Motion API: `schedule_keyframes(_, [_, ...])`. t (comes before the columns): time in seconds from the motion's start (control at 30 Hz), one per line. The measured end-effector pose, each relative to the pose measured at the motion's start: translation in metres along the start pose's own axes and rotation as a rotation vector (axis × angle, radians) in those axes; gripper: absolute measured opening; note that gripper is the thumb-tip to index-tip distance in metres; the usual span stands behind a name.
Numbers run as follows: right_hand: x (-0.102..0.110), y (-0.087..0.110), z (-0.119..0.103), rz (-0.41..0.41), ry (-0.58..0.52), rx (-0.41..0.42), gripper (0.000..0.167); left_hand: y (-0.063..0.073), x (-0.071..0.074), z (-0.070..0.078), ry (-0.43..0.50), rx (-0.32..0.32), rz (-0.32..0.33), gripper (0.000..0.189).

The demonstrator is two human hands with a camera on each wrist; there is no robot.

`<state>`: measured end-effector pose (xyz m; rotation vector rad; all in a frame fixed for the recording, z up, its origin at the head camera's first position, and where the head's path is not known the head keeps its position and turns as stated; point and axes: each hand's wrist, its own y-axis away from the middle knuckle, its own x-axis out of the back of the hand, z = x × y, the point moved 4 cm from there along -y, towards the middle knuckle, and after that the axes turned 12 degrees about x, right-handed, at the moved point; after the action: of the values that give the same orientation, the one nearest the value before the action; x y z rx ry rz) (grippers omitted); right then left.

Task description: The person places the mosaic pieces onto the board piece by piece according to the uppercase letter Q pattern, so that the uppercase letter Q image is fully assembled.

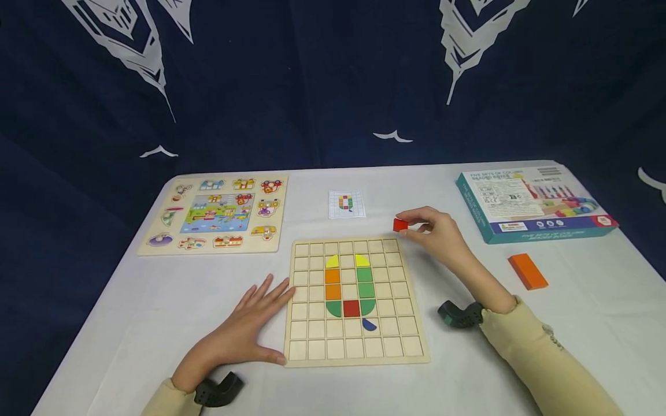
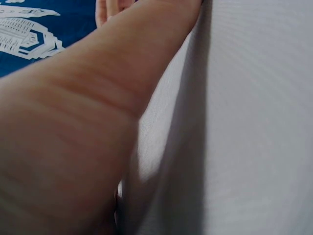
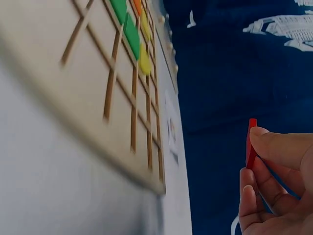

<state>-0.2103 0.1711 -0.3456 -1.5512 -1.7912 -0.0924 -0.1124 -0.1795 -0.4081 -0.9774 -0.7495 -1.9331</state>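
Between thumb and fingers my right hand (image 1: 436,236) pinches a flat red square tile (image 1: 400,225), held just past the far right corner of a wooden grid board (image 1: 411,300). The right wrist view shows the red tile (image 3: 251,144) edge-on. My left hand (image 1: 244,326) lies with spread fingers at the board's left edge. On the grid, yellow quarter-round tiles (image 1: 362,261), orange squares (image 1: 333,284), green tiles (image 1: 366,289) and a dark red square (image 1: 351,308) form a U shape. Below it lies a blue curved tile (image 1: 369,325). In the left wrist view, the forearm (image 2: 73,127) fills much of the frame.
A pattern card (image 1: 347,204) lies behind the board. At the back left is a wooden picture puzzle (image 1: 143,245); a teal game box (image 1: 536,202) stands at the back right. An orange block (image 1: 528,271) sits on the white tablecloth before the box.
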Motion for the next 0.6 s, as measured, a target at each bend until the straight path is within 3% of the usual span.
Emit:
schedule_keyframes(0.27, [-0.042,-0.015,-0.021,-0.094,-0.112,0.015,0.027,0.000,0.000,0.000,0.000,-0.001,0.015,0.117])
schedule_keyframes(0.6, [-0.083,-0.008,-0.019,-0.215,-0.215,-0.072,0.027,-0.001,-0.001,-0.001,-0.009,-0.007,0.016,0.117])
